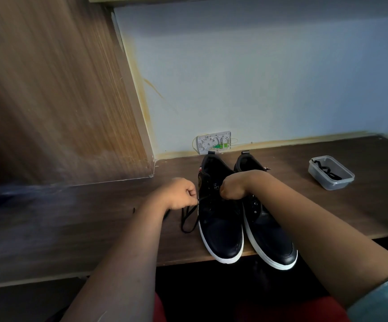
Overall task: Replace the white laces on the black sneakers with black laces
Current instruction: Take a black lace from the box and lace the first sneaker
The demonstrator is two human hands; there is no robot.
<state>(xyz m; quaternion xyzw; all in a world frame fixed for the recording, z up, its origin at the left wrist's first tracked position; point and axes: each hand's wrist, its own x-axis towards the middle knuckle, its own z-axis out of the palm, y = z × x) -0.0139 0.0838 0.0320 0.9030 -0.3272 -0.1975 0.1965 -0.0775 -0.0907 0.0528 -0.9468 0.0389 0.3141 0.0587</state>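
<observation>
Head view: the left hand pinches a black lace beside the left sneaker. The right hand is curled over its eyelets; what its grip holds I cannot tell. A hard pull may draw the lace out of an eyelet, or push both sneakers, whose toes overhang the near edge of the surface. The right forearm covers the right sneaker. Far right stands a plastic box with another black lace.

The 2 black leather sneakers have white soles. A black lace lies on the dark brown wood-grain desk, pale blue wall behind.
</observation>
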